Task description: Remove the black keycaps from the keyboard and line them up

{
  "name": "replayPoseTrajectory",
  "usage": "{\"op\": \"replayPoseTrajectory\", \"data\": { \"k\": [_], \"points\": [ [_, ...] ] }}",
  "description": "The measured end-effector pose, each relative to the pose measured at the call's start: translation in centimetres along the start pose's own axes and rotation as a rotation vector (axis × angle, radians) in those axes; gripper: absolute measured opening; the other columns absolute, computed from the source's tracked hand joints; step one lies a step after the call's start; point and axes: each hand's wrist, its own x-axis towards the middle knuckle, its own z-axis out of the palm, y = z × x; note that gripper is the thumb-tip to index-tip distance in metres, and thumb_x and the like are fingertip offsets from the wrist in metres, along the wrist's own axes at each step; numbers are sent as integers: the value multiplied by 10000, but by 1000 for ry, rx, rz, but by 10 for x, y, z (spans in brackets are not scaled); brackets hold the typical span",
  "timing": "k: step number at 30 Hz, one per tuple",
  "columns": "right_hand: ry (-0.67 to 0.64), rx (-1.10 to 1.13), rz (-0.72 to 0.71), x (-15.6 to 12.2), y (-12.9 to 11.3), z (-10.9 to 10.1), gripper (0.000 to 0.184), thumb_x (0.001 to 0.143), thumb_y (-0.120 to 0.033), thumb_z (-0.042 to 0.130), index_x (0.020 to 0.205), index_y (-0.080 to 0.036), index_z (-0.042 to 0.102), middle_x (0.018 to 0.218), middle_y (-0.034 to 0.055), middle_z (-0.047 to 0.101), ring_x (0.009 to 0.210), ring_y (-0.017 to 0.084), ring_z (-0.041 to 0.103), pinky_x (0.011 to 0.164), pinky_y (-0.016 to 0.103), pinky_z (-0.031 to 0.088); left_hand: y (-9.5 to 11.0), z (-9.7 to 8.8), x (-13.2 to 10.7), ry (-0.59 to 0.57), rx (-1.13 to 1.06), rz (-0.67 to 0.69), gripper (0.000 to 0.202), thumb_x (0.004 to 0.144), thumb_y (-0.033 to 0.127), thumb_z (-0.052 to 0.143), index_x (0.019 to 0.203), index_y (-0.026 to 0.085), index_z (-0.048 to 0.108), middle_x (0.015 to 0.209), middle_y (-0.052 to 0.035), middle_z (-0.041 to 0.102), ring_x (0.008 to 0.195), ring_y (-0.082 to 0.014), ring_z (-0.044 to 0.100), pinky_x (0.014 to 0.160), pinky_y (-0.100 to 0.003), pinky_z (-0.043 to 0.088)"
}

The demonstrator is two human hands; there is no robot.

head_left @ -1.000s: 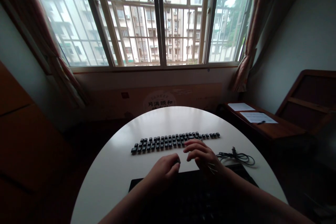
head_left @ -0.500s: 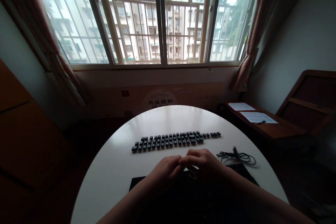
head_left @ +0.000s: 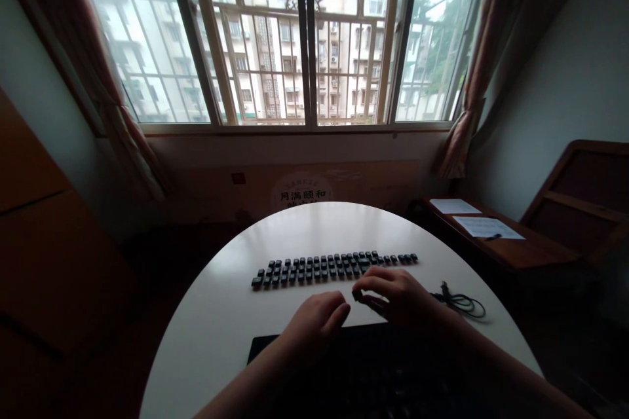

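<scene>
2 curtains [head_left: 78, 46] w/ window [head_left: 307, 52] btwn, 2 papers [head_left: 484, 227]

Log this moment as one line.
left hand: curled, contents hidden | right hand: pinching keycap | keycap rows: on table | keyboard: nearer than rows | cable: right side

The round white tabletop [head_left: 216, 314] is smooth and glossy, its small black square keycaps [head_left: 317, 274] looking like hard plastic with a faint sheen. The low reddish-brown furniture [head_left: 545, 250] looks like polished wood, the white rectangular sheets [head_left: 484, 227] matt paper, the pinkish gathered curtain [head_left: 470, 111] soft cloth.
</scene>
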Motion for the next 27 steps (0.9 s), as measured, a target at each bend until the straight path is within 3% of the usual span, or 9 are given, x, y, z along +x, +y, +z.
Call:
{"op": "replayPoseTrajectory", "data": {
  "k": [4,8,12,15,19,27],
  "points": [
    [-1,0,153,16,19,-51,155,945,-236,597,1073,-210,680,956,65,687,754,148,654,698,239,516,-1,3,1,-35,102,-42,303,960,388,448,759,188,555,750,-20,607,687,-161,525,619,-250,356],
    [-83,-117,330,14,70,-78,178,899,-309,623,998,-199,723,892,55,697,703,161,624,681,262,487,-2,5,0,-105,155,1,242,924,339,521,735,188,542,734,-7,596,664,-142,496,614,-244,331],
    [-310,-129,593,-17,124,-62,183,816,-281,633,926,-199,755,812,42,721,714,185,631,678,271,465,-3,5,-2,-125,177,45,252,904,335,554,704,186,523,712,3,580,635,-129,470,593,-242,313],
    [-386,-63,639,-39,143,-40,217,807,-285,611,927,-186,763,849,60,733,759,210,646,703,286,473,-2,5,-2,-131,183,44,253,901,335,559,699,186,528,714,0,582,630,-130,471,584,-243,312],
    [-423,-24,618,-50,144,-27,225,784,-253,608,923,-185,772,829,60,730,749,220,655,695,291,477,3,2,-1,-158,194,45,228,901,311,556,711,185,547,720,-10,592,647,-142,496,593,-249,327],
    [-423,-17,600,-52,144,-26,229,782,-250,629,944,-194,780,844,65,743,770,232,665,724,306,474,2,2,-1,-178,171,54,210,913,308,546,745,185,576,745,-10,601,659,-142,518,613,-254,358]
  ]
}}
